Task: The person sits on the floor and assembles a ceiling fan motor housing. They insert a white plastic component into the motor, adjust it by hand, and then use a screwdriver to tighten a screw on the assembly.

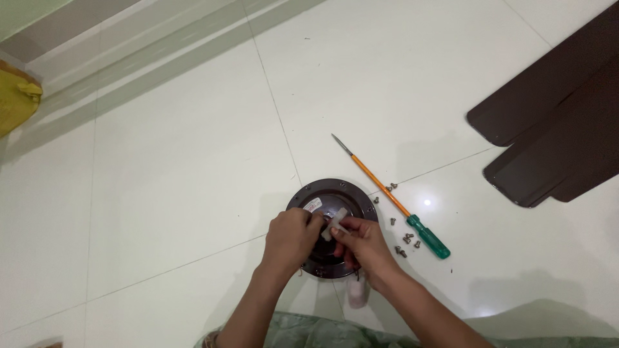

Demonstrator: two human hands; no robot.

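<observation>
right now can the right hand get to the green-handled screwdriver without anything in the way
Probably yes. The right hand is over the round dark motor housing, and the screwdriver lies just to its right on bare floor tile; only loose screws lie between.

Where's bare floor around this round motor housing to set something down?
Left of the motor housing the white tiled floor is bare toward the yellow bag. Right is crowded: screwdriver, loose screws, dark fan blades.
</observation>
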